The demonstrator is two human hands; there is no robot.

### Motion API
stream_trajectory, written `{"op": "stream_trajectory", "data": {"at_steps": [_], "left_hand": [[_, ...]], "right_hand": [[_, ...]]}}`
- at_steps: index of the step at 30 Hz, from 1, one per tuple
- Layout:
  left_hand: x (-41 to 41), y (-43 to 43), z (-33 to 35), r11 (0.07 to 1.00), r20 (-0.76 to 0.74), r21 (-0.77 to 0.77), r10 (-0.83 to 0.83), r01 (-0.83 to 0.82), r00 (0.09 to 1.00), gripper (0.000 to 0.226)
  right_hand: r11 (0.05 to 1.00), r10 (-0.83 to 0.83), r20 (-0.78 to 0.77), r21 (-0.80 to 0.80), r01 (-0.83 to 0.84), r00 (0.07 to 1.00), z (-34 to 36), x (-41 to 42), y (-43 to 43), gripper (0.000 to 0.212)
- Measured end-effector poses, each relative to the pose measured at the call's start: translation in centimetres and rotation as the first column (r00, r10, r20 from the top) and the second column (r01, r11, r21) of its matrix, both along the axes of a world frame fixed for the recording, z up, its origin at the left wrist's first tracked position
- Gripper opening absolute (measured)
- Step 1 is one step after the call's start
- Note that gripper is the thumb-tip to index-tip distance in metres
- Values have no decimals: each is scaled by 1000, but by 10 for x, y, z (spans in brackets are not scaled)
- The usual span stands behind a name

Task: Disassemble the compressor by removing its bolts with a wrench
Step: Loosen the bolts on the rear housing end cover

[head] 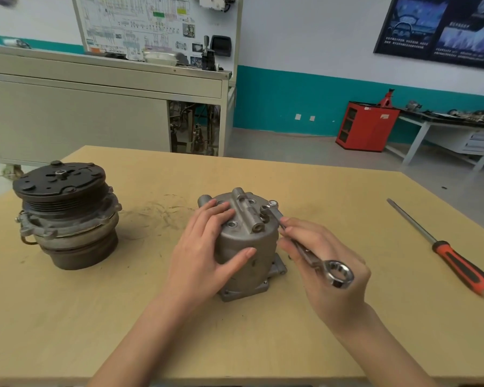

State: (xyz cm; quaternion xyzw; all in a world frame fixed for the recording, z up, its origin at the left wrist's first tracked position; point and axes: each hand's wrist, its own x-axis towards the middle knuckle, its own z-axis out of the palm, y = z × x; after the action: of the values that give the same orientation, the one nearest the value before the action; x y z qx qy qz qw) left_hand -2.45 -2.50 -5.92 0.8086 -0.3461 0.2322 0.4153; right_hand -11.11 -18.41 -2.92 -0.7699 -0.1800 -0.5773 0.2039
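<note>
Resting on the gray compressor body point(246, 238), the left hand point(204, 247) lay with its fingers nearly straight across the top face and its thumb stretched along the side wall, pressing the part rather than wrapping round it. The body stood upright near the middle of the wooden table point(235, 344), its square flange down on the surface.

The right hand point(327, 263) gripped a silver wrench point(310, 256), with the fingers curled over the shaft and the thumb underneath. The far end of the wrench sat on a bolt point(264, 209) at the right side of the top face, while its ring end stuck out past the hand toward the camera. A second bolt point(273, 203) stood raised at the rim just behind that end.

At the left of the table, well apart from the hands, stood the other compressor half point(65, 216), with a dark pulley on top. A screwdriver point(444, 247) with an orange and black handle lay at the right side of the table, its blade pointing away.
</note>
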Motion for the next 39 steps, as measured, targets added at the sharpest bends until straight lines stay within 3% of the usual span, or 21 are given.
{"op": "stream_trajectory", "data": {"at_steps": [5,9,19,21,22,23,24,25,26,27,28,29,30,31,33,36,39], "left_hand": [[0,-2,-2,999,12,-32,-5,6,1000,68],[2,-3,-5,999,11,-45,4,-4,1000,67],[0,-5,-7,997,3,-79,13,-13,1000,69],[0,-5,-7,997,0,-74,11,-11,1000,70],[0,-4,-7,997,2,-71,14,-14,1000,70],[1,-4,-7,998,6,-67,19,-18,1000,70],[1,-4,-7,998,7,-63,20,-20,1000,69],[1,-3,-7,998,8,-64,20,-20,1000,69],[2,-4,-7,997,9,-68,21,-21,1000,69],[2,-3,-7,997,10,-72,24,-23,1000,68],[2,-4,-7,997,10,-73,26,-25,1000,68],[2,-4,-7,997,9,-71,26,-25,1000,68],[2,-4,-6,997,10,-67,25,-24,1000,68],[2,-4,-7,998,11,-64,23,-22,1000,68],[2,-2,-6,998,17,-61,14,-13,1000,69],[2,-2,-5,999,23,-54,6,-5,1000,68],[3,0,-4,999,32,-36,5,-4,999,67]], "right_hand": [[991,-80,41,-109,84,996,2,-2,5,37],[990,-68,49,-120,73,997,0,-5,0,34],[940,-28,106,-337,62,994,8,4,1,25],[957,7,62,-290,11,998,5,2,-3,28],[981,49,3,-190,-48,999,0,0,-6,28],[992,128,-76,6,-128,989,-5,-4,-8,25],[931,263,-139,295,-214,955,-9,-8,-11,20],[755,427,-128,595,-275,895,-10,-8,-16,15],[495,567,-48,818,-294,822,-7,-4,-22,12],[243,657,35,936,-255,754,-1,5,-31,10],[80,713,57,984,-162,699,8,20,-42,10],[-3,760,26,999,-36,649,19,38,-55,12],[-20,809,-38,996,92,587,33,59,-66,13],[30,855,-130,979,201,503,47,80,-71,13],[299,885,-382,905,303,265,66,120,-67,11],[665,741,-669,721,197,-54,79,162,-40,11],[777,619,-758,629,23,-204,84,180,-14,21]]}}
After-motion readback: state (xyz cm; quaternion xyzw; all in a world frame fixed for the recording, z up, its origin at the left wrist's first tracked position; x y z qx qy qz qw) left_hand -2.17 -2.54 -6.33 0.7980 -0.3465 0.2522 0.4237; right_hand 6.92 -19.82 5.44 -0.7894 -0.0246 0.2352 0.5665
